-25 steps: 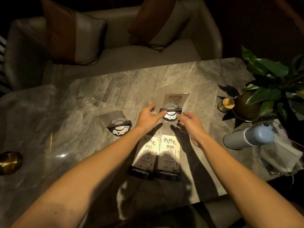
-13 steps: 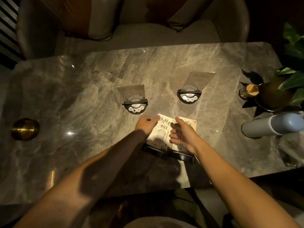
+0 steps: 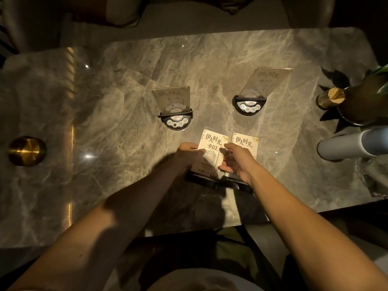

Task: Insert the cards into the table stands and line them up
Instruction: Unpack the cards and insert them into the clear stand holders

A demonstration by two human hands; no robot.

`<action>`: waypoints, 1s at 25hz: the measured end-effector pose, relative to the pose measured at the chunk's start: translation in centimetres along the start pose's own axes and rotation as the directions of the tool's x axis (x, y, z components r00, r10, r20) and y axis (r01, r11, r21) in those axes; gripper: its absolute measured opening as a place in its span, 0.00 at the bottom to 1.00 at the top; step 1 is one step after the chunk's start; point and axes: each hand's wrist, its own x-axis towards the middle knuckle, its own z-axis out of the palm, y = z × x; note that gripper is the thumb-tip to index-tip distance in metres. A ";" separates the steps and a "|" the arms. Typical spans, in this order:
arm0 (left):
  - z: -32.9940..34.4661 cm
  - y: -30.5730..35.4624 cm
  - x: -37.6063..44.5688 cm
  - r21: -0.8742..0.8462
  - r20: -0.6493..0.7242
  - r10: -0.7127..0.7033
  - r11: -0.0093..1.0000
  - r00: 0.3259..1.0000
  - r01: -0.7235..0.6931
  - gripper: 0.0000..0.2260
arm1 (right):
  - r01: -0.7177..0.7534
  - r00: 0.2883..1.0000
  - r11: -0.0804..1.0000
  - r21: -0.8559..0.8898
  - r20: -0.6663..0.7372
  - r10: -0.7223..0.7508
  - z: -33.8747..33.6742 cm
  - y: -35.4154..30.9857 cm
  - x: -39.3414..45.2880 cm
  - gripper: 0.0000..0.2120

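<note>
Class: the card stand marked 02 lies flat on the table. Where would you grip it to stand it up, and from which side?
Grip the 02 card stand by its two long side edges, coming from above: lying flat, only these are exposed. The left hand is at one edge already.

I see both forearms bare, no sleeves, watch or rings on my left hand (image 3: 190,155) or right hand (image 3: 237,162); pale fabric at six o'clock.

Two stands (image 3: 176,120) (image 3: 249,106) side by side mid-table (image 3: 105,143), each with a card in it; two more carded stands (image 3: 204,179) (image 3: 237,183) touching, nearer the table's front edge.
</note>
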 end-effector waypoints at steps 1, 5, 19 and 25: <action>-0.2 -0.2 0.0 -0.019 0.012 0.016 1.000 1.000 -0.015 0.21 | -0.005 1.000 1.000 0.017 0.010 0.005 -0.1 0.0 0.1 0.10; -1.1 0.8 -1.0 -0.022 -0.013 0.099 0.995 0.995 -0.099 0.11 | 0.000 0.999 1.000 0.003 0.050 0.000 -0.2 0.2 0.1 0.10; -2.4 8.6 -1.1 -0.107 -0.144 0.421 0.893 0.896 -0.436 0.07 | 0.427 0.898 0.883 -0.196 -0.022 -0.440 0.7 -9.1 -1.0 0.05; -2.0 10.3 -0.5 -0.144 -0.227 0.463 0.854 0.857 -0.500 0.05 | 0.513 0.853 0.836 -0.192 0.012 -0.521 0.5 -11.2 -0.9 0.04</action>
